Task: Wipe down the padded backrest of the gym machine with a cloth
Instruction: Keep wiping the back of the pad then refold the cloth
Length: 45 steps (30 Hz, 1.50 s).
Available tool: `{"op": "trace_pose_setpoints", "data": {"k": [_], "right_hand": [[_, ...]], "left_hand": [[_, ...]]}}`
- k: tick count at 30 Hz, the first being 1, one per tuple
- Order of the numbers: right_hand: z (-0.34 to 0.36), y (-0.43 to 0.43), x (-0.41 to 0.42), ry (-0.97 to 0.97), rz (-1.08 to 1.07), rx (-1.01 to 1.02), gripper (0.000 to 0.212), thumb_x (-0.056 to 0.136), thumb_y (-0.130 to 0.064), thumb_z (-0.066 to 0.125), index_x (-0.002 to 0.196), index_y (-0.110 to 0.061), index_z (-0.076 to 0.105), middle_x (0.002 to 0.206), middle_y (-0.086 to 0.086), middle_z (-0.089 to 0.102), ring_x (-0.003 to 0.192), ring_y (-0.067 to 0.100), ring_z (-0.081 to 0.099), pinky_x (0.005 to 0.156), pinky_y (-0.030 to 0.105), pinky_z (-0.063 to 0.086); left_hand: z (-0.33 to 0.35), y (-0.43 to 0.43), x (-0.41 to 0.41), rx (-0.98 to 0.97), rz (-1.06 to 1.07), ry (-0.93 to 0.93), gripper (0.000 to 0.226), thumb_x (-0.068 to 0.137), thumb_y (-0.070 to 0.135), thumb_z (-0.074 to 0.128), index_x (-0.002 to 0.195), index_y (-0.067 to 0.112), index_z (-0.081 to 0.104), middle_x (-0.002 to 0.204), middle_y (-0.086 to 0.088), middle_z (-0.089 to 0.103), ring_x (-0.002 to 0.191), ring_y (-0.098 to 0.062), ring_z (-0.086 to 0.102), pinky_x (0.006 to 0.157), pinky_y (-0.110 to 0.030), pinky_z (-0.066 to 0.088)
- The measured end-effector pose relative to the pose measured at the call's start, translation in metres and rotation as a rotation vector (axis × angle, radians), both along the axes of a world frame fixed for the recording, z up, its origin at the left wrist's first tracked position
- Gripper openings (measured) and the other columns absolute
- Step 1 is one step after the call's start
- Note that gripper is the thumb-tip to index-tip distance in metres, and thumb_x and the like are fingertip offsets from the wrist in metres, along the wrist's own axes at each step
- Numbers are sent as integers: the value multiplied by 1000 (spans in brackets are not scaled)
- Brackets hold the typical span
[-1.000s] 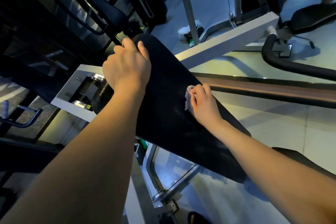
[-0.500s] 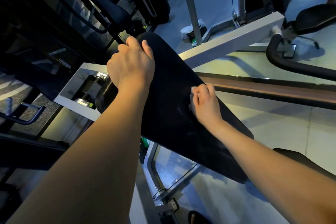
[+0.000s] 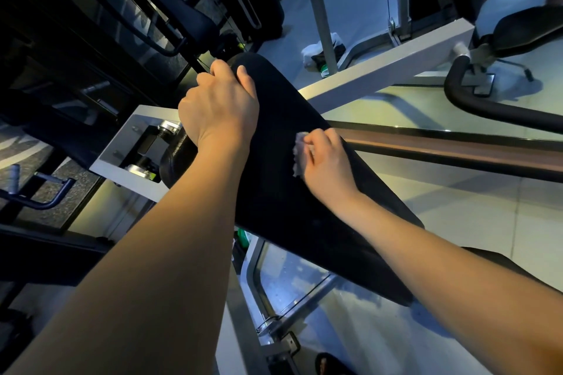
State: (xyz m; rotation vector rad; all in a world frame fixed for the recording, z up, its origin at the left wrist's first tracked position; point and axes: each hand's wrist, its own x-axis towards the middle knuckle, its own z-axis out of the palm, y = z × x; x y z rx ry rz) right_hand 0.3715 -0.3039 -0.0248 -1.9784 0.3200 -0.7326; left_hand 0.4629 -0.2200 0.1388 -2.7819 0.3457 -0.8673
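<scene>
Here the black padded backrest ran aslant from the upper left of the view toward the lower right, carried on the machine's grey steel frame. The left hand gripped the backrest's upper end, its fingers pressed together and curled over the far left edge, the thumb lying on the front face. The right hand lay flat against the pad near its right edge, about midway along its length, fingers close together and bent over a small white cloth (only a crumpled margin showed past the fingertips). The cloth was in contact with the vinyl; the hand covered most of it.

Judged from this position, wiping was under way, with the lower half of the pad apparently yet to be covered. Risks from here: the bunched cloth could slip out from under the fingers, so that bare skin rather than fabric rubbed the surface; a stroke near the right edge could run off the pad; strips along the left edge could be missed.
</scene>
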Motion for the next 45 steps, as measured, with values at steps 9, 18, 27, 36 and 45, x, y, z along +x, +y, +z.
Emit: {"op": "trace_pose_setpoints", "data": {"k": [9, 18, 27, 36, 45], "right_hand": [[-60, -6, -28, 167, -104, 196, 13, 103, -15, 52, 101, -3, 57, 103, 13, 53, 83, 13, 40, 75, 26, 35], [-25, -3, -14, -101, -28, 0, 11, 100, -7, 58, 109, 0, 61, 101, 8, 43, 83, 11, 45, 80, 13, 32], [-59, -29, -41, 366, -3, 186, 15, 102, -8, 47, 105, -3, 61, 103, 3, 55, 108, 25, 51, 81, 24, 32], [14, -29, -45, 288, 180, 472, 27, 87, -22, 57, 93, -46, 49, 93, -7, 71, 72, 13, 65, 62, 34, 51], [67, -7, 2, 65, 74, 270, 21, 99, -13, 55, 113, -20, 68, 119, -1, 41, 118, 24, 50, 108, 26, 38]], "left_hand": [[0, 0, 1, -4, 2, -6, 55, 104, 52, 19, 121, 12, 52, 104, -14, 64, 86, -41, 63, 64, -42, 31], [-1, 1, 1, 14, 1, -21, 55, 104, 52, 18, 118, 12, 53, 104, -14, 64, 87, -41, 63, 66, -42, 30], [9, -1, -6, -19, 39, 63, 52, 104, 51, 18, 116, 14, 53, 107, -13, 64, 89, -39, 62, 66, -42, 30], [37, 17, -25, -186, -55, 376, 53, 102, 44, 22, 136, 12, 48, 136, -17, 54, 120, -41, 52, 90, -46, 41], [34, 77, -69, -407, -40, 329, 45, 103, 36, 30, 137, 15, 52, 137, -13, 53, 127, -35, 42, 98, -44, 36]]}}
